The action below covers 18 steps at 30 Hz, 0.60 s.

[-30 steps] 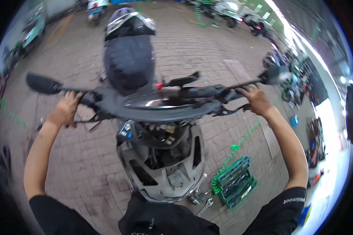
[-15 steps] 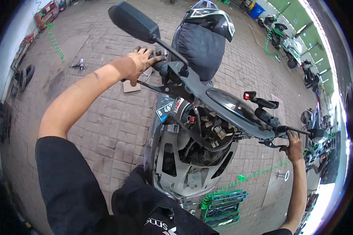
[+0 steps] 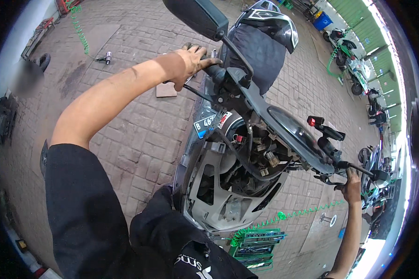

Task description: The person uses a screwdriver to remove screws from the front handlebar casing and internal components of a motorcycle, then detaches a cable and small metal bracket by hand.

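The handlebar (image 3: 288, 141), above exposed connectors (image 3: 271, 159), was level a second ago; now it slants, left end outward, seemingly steered right. The left hand (image 3: 189, 65) lies on one end, fingers spread; the right hand (image 3: 352, 188) curls around the other. A green toolbox (image 3: 258, 251) sits apart.

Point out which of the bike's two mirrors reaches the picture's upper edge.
The left mirror, nearer the left hand: it looks larger and meets that edge. The right mirror, nearer the right hand, sits far lower.
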Motion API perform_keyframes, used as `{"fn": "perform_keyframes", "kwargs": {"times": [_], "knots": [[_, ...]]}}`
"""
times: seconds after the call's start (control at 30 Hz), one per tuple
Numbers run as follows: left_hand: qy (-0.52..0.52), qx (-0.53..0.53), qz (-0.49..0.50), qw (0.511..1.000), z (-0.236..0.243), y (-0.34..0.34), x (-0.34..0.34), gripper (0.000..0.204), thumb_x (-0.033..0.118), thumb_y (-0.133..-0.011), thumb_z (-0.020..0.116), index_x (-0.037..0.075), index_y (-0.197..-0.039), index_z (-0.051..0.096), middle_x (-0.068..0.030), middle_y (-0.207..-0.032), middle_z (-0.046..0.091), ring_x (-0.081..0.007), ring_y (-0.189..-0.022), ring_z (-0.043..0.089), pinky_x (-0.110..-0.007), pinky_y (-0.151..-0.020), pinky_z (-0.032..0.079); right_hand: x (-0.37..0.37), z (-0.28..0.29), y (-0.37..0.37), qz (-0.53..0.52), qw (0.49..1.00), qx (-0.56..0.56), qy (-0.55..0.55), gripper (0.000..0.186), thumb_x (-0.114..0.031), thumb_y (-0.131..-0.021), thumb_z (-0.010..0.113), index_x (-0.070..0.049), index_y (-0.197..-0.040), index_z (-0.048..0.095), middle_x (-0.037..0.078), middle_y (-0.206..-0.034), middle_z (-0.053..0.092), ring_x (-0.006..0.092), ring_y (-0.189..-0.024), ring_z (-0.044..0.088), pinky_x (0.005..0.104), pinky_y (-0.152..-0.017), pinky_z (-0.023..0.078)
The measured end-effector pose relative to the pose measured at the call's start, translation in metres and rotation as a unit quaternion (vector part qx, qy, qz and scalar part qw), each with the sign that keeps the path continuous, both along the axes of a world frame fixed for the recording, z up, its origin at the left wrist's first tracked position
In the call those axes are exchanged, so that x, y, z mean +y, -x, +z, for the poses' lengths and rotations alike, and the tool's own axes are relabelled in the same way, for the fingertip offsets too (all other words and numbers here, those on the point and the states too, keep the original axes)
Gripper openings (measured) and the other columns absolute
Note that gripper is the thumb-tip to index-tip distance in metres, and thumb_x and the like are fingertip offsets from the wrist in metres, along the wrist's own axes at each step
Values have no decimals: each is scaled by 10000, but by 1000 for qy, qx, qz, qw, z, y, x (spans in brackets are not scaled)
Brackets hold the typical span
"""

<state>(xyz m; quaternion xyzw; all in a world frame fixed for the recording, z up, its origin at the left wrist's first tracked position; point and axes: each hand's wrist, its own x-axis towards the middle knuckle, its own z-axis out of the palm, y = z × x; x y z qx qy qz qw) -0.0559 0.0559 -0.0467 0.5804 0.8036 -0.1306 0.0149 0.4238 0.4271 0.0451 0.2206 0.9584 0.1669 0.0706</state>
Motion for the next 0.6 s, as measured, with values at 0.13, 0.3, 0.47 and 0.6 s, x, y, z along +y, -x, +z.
{"fn": "perform_keyframes", "kwargs": {"times": [0.13, 0.3, 0.47, 0.6], "knots": [[-8, -10, 10, 1000, 0, -1, -2, 1239, 143, -398, 830, 258, -1404, 116, -169, -1272, 360, -345, -1208, 356, -435, -995, 314, 13, 0, -10, -9, 997, 43, 60, 759, -178, -473, 820, 23, -1131, 500, 239, -1123, 528, 387, -1080, 475, 430, -963, 335], [3, 11, -27, 1000, 5, 3, 0, 1158, 208, -428, 841, 194, -1382, 185, -150, -1192, 405, -343, -1130, 412, -435, -940, 365, -29, 13, 13, -98, 985, -140, -8, 1018, -332, -503, 824, 42, -1295, 304, 225, -1308, 385, 359, -1241, 331, 486, -1034, 236], [6, -5, -48, 999, 13, 6, -1, 1026, 203, -463, 827, 177, -1343, 301, -127, -1105, 489, -317, -1019, 510, -385, -860, 443, -9, -21, -10, -109, 987, -88, -79, 1119, -309, -489, 827, -3, -1355, 189, 170, -1402, 260, 328, -1281, 279, 495, -1036, 224], [20, -1, -60, 998, 20, 1, -9, 950, 221, -488, 809, 186, -1318, 347, -128, -1054, 528, -312, -938, 571, -383, -789, 480, -22, -22, 3, -132, 991, -5, 2, 1057, -166, -505, 820, -30, -1359, 211, 168, -1399, 267, 330, -1250, 322, 432, -1009, 288]]}}
